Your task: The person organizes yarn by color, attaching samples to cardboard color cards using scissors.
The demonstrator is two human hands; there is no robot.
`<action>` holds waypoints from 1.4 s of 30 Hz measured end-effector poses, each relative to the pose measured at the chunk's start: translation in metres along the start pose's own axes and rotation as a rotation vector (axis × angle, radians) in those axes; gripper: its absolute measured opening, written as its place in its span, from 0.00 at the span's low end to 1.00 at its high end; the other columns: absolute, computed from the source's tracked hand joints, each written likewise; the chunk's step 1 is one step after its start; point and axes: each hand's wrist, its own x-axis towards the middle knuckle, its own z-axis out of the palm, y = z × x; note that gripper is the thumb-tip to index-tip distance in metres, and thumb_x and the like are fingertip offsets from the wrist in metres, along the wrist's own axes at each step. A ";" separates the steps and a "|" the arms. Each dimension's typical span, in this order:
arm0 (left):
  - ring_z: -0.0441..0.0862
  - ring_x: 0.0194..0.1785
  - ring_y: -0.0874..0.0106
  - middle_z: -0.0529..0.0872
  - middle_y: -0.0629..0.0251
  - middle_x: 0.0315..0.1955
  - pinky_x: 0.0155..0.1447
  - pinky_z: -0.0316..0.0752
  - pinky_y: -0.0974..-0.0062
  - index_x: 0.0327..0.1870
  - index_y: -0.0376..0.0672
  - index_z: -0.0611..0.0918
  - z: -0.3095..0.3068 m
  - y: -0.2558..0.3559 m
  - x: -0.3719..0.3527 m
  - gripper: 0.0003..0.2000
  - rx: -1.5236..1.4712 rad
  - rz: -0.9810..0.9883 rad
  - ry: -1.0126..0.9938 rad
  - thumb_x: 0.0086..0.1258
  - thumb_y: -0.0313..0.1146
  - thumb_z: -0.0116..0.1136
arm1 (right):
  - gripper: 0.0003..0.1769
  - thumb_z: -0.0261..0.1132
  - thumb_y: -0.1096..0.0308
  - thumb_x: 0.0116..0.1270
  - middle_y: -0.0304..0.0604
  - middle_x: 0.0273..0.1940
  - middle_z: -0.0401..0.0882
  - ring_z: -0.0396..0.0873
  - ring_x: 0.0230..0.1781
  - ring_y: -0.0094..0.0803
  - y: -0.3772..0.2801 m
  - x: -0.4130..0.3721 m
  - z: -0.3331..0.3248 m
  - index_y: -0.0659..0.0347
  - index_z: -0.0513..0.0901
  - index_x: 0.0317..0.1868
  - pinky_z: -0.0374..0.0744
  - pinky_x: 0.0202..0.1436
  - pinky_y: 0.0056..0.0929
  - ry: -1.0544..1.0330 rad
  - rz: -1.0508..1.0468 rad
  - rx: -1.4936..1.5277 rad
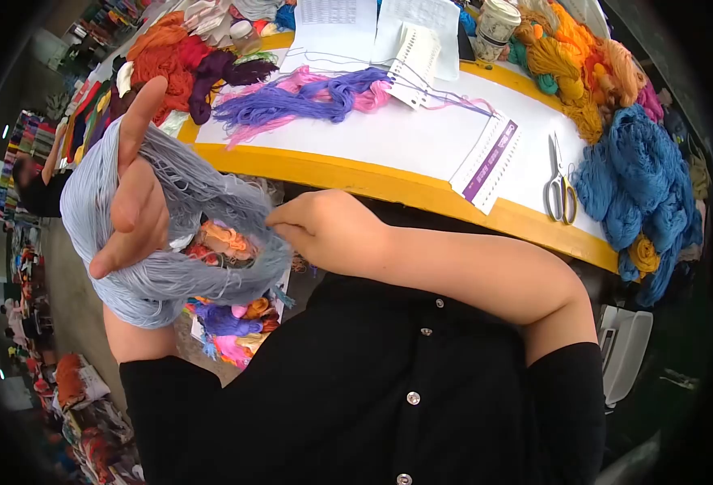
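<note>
Head view, item one: grey-blue skein, a thick loop of fine, pale, slightly fuzzy thread. I log it in front of the person's chest, below the near edge of the table, stretched between both hands.

Left hand: spread wide and upright with the fingers extended. The skein is wrapped round its back and wrist, and no finger curls on it.

Right hand: closed to a pinch on the skein's right end, with its forearm crossing the black shirt.

Containers:
- Paper cup, lidded, at the far table edge. I cannot tell its contents.
- Small lidded jar beside the red and orange yarn. It is too small for me to read.

Loose stock on the table:
- Purple and pink yarn, centre.
- Blue yarn, heaped at the right end.
- Orange-yellow yarn, behind the blue yarn.
- Scissors, just beside the blue yarn.
- Shade card, near the scissors.

Below the skein, mixed small skeins in orange, blue and pink lie on a pale sheet.
</note>
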 end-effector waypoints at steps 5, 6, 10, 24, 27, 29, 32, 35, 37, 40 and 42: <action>0.81 0.17 0.61 0.77 0.24 0.38 0.16 0.73 0.76 0.72 0.48 0.29 -0.009 0.009 0.003 0.34 -0.016 -0.122 -0.153 0.75 0.24 0.35 | 0.07 0.61 0.70 0.59 0.50 0.32 0.82 0.80 0.34 0.48 -0.013 0.012 0.013 0.63 0.83 0.35 0.78 0.39 0.40 0.113 -0.022 0.036; 0.81 0.18 0.61 0.77 0.22 0.37 0.18 0.74 0.76 0.72 0.50 0.28 -0.015 0.010 0.005 0.34 -0.018 -0.161 -0.258 0.76 0.24 0.34 | 0.06 0.62 0.69 0.59 0.49 0.30 0.82 0.80 0.32 0.48 -0.016 0.012 0.012 0.63 0.82 0.32 0.77 0.37 0.41 0.144 0.058 -0.005; 0.82 0.21 0.63 0.77 0.21 0.38 0.24 0.77 0.77 0.72 0.52 0.27 -0.025 0.004 0.028 0.31 -0.081 -0.317 -0.640 0.79 0.29 0.29 | 0.17 0.68 0.67 0.57 0.42 0.24 0.76 0.77 0.24 0.36 -0.015 0.003 -0.019 0.62 0.73 0.43 0.75 0.31 0.30 0.329 0.186 0.050; 0.81 0.21 0.67 0.79 0.30 0.40 0.24 0.76 0.78 0.67 0.28 0.53 -0.017 0.005 0.033 0.29 -0.100 -0.571 -0.824 0.78 0.47 0.20 | 0.07 0.64 0.69 0.61 0.47 0.31 0.83 0.82 0.31 0.40 0.004 -0.001 -0.005 0.62 0.84 0.38 0.78 0.37 0.30 0.129 0.026 0.225; 0.81 0.21 0.67 0.78 0.29 0.42 0.23 0.76 0.78 0.66 0.27 0.55 -0.015 0.011 0.026 0.30 -0.071 -0.558 -0.821 0.78 0.47 0.19 | 0.07 0.64 0.69 0.62 0.47 0.30 0.83 0.81 0.30 0.37 0.003 -0.002 -0.007 0.63 0.84 0.38 0.78 0.36 0.29 0.172 0.030 0.231; 0.80 0.21 0.67 0.78 0.28 0.43 0.23 0.75 0.78 0.66 0.25 0.56 -0.014 0.014 0.026 0.31 -0.061 -0.552 -0.816 0.78 0.48 0.19 | 0.07 0.63 0.69 0.62 0.46 0.29 0.83 0.80 0.28 0.34 0.000 -0.001 -0.012 0.63 0.84 0.37 0.77 0.36 0.28 0.159 0.072 0.270; 0.80 0.20 0.67 0.77 0.27 0.44 0.22 0.75 0.78 0.66 0.23 0.57 -0.014 0.015 0.025 0.32 -0.050 -0.544 -0.822 0.78 0.48 0.19 | 0.07 0.63 0.69 0.63 0.43 0.27 0.82 0.78 0.26 0.28 -0.001 0.000 -0.016 0.64 0.84 0.37 0.76 0.34 0.26 0.125 0.162 0.363; 0.80 0.20 0.66 0.77 0.26 0.45 0.22 0.75 0.78 0.65 0.21 0.59 -0.014 0.015 0.025 0.33 -0.052 -0.539 -0.817 0.78 0.49 0.19 | 0.08 0.63 0.69 0.63 0.40 0.25 0.80 0.76 0.25 0.24 0.005 0.004 -0.013 0.64 0.83 0.40 0.75 0.33 0.24 0.110 0.201 0.473; 0.80 0.19 0.66 0.76 0.26 0.46 0.22 0.75 0.77 0.65 0.21 0.59 -0.013 0.015 0.024 0.33 -0.057 -0.541 -0.750 0.78 0.49 0.19 | 0.09 0.64 0.69 0.62 0.39 0.24 0.79 0.75 0.24 0.23 0.007 0.003 -0.012 0.65 0.82 0.41 0.74 0.32 0.24 0.117 0.195 0.529; 0.81 0.20 0.65 0.77 0.26 0.46 0.22 0.76 0.76 0.60 0.17 0.64 -0.015 0.013 0.019 0.35 -0.070 -0.471 -0.694 0.78 0.50 0.18 | 0.12 0.65 0.70 0.61 0.38 0.23 0.77 0.75 0.23 0.24 -0.005 0.000 -0.018 0.65 0.81 0.44 0.74 0.31 0.24 0.099 0.173 0.308; 0.82 0.23 0.66 0.77 0.26 0.46 0.23 0.77 0.76 0.66 0.35 0.50 -0.015 0.012 0.028 0.24 -0.040 -0.478 -0.752 0.79 0.44 0.23 | 0.13 0.66 0.70 0.59 0.39 0.22 0.77 0.76 0.22 0.26 -0.008 0.000 -0.016 0.64 0.81 0.45 0.74 0.30 0.26 0.088 0.076 0.227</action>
